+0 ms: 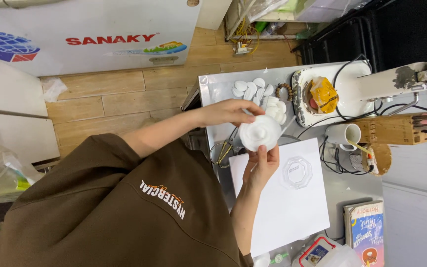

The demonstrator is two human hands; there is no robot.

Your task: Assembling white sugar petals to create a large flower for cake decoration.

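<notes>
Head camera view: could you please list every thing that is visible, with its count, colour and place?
Round white layered flower-shaped piece: one, white, held over the table between both hands.
Flat white petal pieces: a pile, count unclear, white, on the steel table behind the flower.
Steel table: one, grey.
White paper sheet: one, white, on the table.
Clear octagonal plastic lid: one, transparent, on the sheet.
Scissors: one pair, metal, at the table edge.
White mug: one, white, beside the sheet.
Brown bead bracelet: one, brown, near the petals.
Chest freezer: one, white, on the wooden floor.
Left hand: one, under the flower.
Right hand: one, on the flower's top.
</notes>
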